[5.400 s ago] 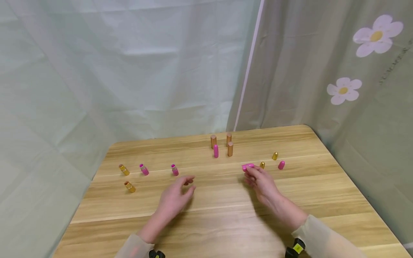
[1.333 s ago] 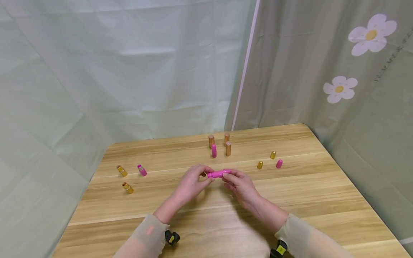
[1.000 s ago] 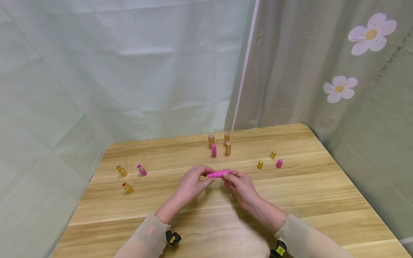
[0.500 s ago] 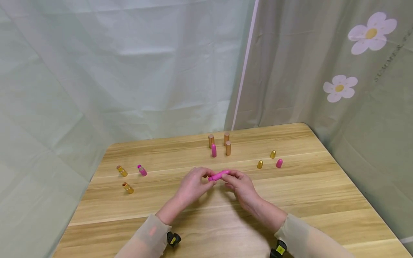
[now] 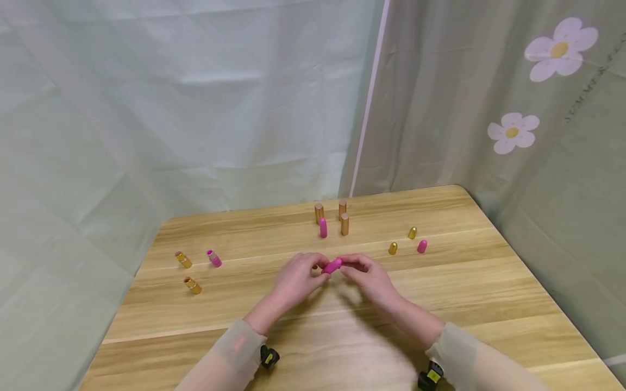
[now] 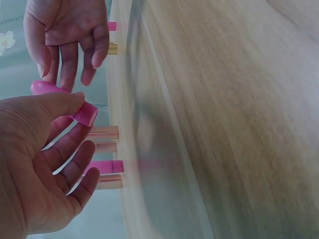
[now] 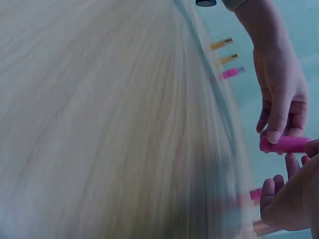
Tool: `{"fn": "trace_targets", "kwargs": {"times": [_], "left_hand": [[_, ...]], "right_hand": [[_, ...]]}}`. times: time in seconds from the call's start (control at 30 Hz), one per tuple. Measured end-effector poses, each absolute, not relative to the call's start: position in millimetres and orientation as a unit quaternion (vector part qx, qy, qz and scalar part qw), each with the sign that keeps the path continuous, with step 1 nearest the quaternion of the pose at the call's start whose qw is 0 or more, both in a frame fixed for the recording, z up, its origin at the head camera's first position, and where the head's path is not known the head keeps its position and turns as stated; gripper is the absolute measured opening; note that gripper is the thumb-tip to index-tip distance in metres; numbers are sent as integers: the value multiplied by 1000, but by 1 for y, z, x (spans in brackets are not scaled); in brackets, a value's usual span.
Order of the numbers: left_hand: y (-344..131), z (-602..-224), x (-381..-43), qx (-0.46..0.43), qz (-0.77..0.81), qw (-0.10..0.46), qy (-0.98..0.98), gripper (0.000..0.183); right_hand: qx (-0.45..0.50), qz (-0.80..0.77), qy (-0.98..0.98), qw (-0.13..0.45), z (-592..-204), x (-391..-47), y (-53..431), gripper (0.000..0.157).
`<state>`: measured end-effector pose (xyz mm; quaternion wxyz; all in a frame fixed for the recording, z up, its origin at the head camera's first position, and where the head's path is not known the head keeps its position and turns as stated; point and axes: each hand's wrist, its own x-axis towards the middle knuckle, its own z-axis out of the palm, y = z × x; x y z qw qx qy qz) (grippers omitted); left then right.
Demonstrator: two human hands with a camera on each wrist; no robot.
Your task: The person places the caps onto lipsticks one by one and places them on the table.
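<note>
My left hand pinches a pink lipstick tube between thumb and fingers, above the table. In the left wrist view the tube has a rounded end and a flat end, and the thumb lies across its middle. My right hand is at the rounded end, with its fingertips right beside it. Its fingers look fairly straight and loose in the left wrist view. The right wrist view shows the left thumb on the tube near its flat end.
Behind the hands stand several copper tubes and a pink tube. Gold caps and a pink cap sit at right. At left are gold bases and a pink base. A curtain hangs behind the table.
The right hand brought a pink cap to the pink base in the left hand, and they joined into one tube. Lately the tube tilted and the right fingers loosened at its rounded end.
</note>
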<state>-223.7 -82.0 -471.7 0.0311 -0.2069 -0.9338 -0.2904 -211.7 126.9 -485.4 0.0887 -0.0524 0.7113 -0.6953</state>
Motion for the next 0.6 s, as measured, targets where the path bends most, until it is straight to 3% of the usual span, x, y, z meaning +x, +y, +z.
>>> {"fn": "trace_targets", "kwargs": {"times": [0.13,0.6], "left_hand": [[-79,-474,-228,-197,-304,13,-932,15],[-57,-487,-255,-158,-345,-19,-925,20]], "right_hand": [[-67,-672,732,91,-483,-215,142,31],[-148,-472,868,-31,-480,-218,207,23]]}}
